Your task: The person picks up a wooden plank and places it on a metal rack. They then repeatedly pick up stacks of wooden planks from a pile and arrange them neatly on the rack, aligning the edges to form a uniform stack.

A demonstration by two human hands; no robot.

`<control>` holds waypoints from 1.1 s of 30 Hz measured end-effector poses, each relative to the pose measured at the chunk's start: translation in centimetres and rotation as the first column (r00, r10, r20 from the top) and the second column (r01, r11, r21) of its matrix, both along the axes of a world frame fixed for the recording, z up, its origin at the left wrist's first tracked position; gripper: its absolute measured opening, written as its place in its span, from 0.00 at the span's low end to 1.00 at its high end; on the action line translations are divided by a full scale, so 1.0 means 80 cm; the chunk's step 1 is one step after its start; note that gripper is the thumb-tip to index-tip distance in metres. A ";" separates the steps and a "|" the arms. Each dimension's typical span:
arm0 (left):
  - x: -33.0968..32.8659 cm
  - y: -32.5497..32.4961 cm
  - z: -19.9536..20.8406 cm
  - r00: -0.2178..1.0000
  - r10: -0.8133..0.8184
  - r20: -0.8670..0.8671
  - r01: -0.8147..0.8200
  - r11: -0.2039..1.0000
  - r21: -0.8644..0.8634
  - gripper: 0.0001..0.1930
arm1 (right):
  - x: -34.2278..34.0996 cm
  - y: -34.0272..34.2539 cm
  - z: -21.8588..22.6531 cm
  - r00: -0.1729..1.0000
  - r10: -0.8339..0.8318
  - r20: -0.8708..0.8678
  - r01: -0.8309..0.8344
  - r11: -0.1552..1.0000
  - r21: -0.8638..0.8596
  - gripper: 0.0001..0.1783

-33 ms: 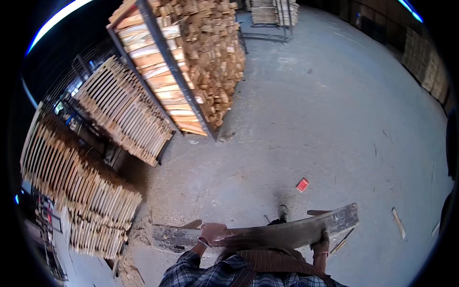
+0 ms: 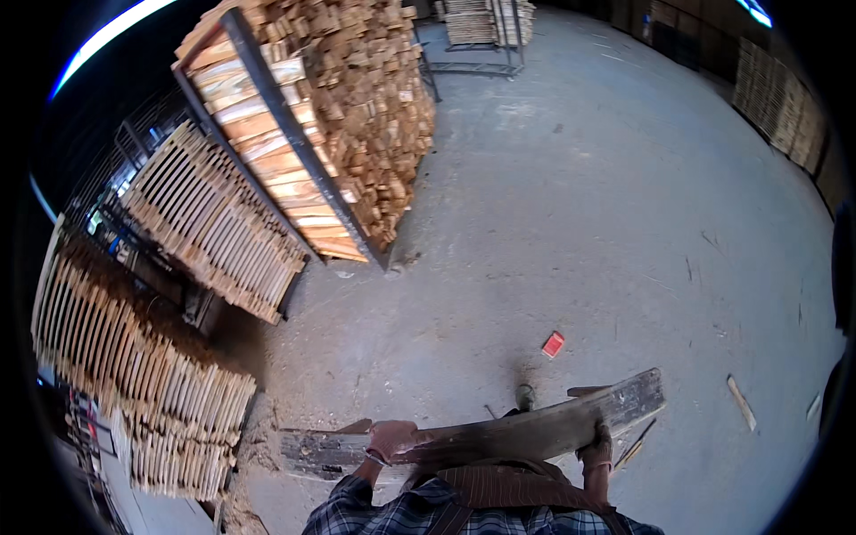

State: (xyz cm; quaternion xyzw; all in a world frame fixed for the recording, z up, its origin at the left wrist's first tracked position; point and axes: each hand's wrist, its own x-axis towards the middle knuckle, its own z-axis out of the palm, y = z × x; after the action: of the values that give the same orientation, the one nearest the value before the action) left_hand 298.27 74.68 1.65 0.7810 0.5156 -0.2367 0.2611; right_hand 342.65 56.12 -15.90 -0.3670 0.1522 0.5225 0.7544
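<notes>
I hold a long weathered grey wooden plank (image 2: 499,432) crosswise in front of my body, low in the view. My left hand (image 2: 392,440) grips it near its left third, fingers wrapped over the top edge. My right hand (image 2: 596,443) grips it close to the right end, which is tilted slightly upward. The plank's left end reaches over sawdust on the concrete floor (image 2: 571,232). My plaid sleeves and a brown apron show at the bottom edge.
A tall metal rack (image 2: 294,152) stacked with cut timber stands ahead left. Stacks of slatted wooden panels (image 2: 214,241) line the left side, with more panel stacks (image 2: 125,374) below. A small red object (image 2: 554,344) and a wood offcut (image 2: 740,403) lie on the floor.
</notes>
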 end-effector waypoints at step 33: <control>0.671 0.876 -0.054 0.985 0.158 -0.076 -0.161 0.986 -0.034 0.35 | 0.705 1.025 0.045 0.995 0.097 0.006 -0.095 0.981 -0.167 0.19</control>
State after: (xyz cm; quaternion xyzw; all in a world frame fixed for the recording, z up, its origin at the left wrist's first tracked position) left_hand 351.93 144.73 -2.69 0.7227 0.5807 -0.2536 0.2760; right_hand 399.07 138.10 -12.30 -0.4395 0.1719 0.5411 0.6961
